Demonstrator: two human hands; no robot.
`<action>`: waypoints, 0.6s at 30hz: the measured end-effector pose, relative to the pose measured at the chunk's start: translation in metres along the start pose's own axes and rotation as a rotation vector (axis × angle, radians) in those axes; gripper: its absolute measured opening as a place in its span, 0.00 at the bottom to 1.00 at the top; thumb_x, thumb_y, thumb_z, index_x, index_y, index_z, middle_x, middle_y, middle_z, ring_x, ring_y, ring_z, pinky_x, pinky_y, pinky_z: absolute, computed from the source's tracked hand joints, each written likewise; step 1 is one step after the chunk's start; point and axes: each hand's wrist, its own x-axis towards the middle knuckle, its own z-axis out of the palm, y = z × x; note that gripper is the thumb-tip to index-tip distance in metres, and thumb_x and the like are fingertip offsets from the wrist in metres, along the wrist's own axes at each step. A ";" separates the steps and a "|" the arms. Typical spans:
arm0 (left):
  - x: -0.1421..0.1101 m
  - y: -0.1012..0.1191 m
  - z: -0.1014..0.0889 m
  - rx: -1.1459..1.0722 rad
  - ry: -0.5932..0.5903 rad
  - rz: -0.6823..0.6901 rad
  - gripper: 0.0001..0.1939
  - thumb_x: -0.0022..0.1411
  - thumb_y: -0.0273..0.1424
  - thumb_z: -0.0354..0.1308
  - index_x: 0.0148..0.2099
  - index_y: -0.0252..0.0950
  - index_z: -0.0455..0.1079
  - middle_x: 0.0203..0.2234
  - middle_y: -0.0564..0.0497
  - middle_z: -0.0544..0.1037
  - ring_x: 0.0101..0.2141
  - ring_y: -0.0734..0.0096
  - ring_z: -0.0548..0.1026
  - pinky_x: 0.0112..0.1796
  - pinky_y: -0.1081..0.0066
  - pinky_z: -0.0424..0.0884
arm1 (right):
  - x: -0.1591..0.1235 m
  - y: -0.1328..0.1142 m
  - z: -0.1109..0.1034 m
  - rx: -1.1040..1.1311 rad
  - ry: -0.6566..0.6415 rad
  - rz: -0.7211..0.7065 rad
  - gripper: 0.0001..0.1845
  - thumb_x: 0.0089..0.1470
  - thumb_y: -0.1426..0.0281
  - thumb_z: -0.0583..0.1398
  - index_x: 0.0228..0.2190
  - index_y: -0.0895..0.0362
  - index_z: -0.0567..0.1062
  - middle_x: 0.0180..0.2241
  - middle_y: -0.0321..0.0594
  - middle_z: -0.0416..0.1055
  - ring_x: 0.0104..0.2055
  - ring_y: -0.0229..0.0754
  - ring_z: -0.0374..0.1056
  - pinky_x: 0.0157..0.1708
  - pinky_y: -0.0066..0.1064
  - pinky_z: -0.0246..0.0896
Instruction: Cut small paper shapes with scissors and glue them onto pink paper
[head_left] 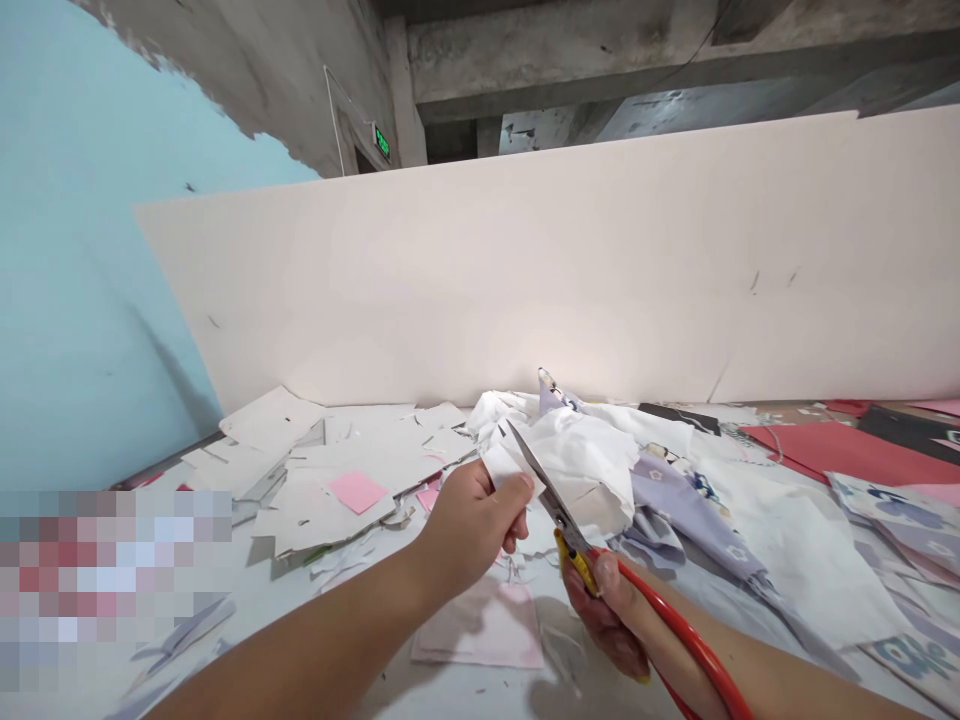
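Note:
Fingers closed, my left hand point(480, 510) pinches a small white piece point(502, 462), which could be cloth or paper. My right hand point(611, 610) is wrapped around scissors point(574, 535) with long red handles and yellow parts near the pivot. The blades point up and away, slightly parted, with their tips beside the upper right edge of the white piece. Whether they touch it I cannot tell. Just behind lies a heap of crumpled white cloth point(592, 460). Below my hands a pale pink square point(480, 630) rests on the table.
Loose whitish sheets point(337, 490) and scraps cover the left side, with a small pink piece point(358, 492) on top. Lilac printed fabric point(690, 510) trails rightward. Red sheets point(862, 450) lie at the far right. A tall white panel point(525, 290) stands across the back.

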 end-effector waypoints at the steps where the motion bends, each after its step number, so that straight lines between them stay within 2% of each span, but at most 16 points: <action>1: 0.000 -0.001 0.000 -0.002 -0.007 -0.001 0.19 0.55 0.36 0.49 0.15 0.35 0.60 0.10 0.55 0.64 0.14 0.79 0.62 0.19 0.76 0.59 | 0.003 0.005 -0.001 -0.001 -0.031 -0.016 0.35 0.38 0.34 0.41 0.21 0.54 0.58 0.14 0.27 0.48 0.15 0.32 0.45 0.15 0.26 0.44; 5: 0.001 -0.004 0.002 -0.016 -0.036 -0.008 0.18 0.54 0.37 0.49 0.16 0.35 0.59 0.11 0.56 0.64 0.13 0.80 0.61 0.18 0.76 0.58 | 0.008 0.015 -0.007 -0.037 -0.070 -0.010 0.36 0.35 0.33 0.41 0.21 0.54 0.59 0.13 0.27 0.49 0.15 0.33 0.47 0.16 0.27 0.46; 8: 0.001 -0.005 0.003 -0.018 -0.039 -0.010 0.17 0.54 0.36 0.50 0.16 0.35 0.59 0.11 0.56 0.64 0.13 0.80 0.61 0.18 0.76 0.58 | 0.002 0.006 -0.006 -0.036 -0.056 0.011 0.35 0.38 0.34 0.40 0.21 0.54 0.59 0.15 0.29 0.50 0.16 0.34 0.48 0.17 0.28 0.48; 12: 0.000 -0.005 0.004 -0.025 -0.031 -0.006 0.16 0.53 0.36 0.50 0.17 0.36 0.59 0.11 0.57 0.64 0.14 0.79 0.61 0.18 0.76 0.58 | -0.008 -0.010 -0.001 0.020 -0.025 -0.037 0.32 0.44 0.37 0.40 0.21 0.53 0.56 0.17 0.28 0.47 0.18 0.33 0.43 0.18 0.27 0.43; 15: 0.000 -0.005 0.004 -0.013 -0.019 -0.011 0.16 0.53 0.35 0.50 0.17 0.36 0.59 0.11 0.57 0.63 0.14 0.79 0.61 0.18 0.76 0.58 | -0.010 -0.013 0.001 0.063 -0.049 -0.078 0.30 0.48 0.40 0.40 0.20 0.54 0.54 0.18 0.27 0.45 0.18 0.32 0.41 0.18 0.27 0.41; 18: 0.000 -0.005 0.003 -0.002 -0.011 -0.006 0.16 0.53 0.35 0.51 0.17 0.35 0.59 0.11 0.57 0.64 0.14 0.80 0.61 0.19 0.76 0.58 | -0.009 -0.012 0.000 0.042 -0.047 -0.069 0.30 0.48 0.41 0.40 0.19 0.54 0.54 0.17 0.27 0.46 0.17 0.32 0.42 0.18 0.26 0.42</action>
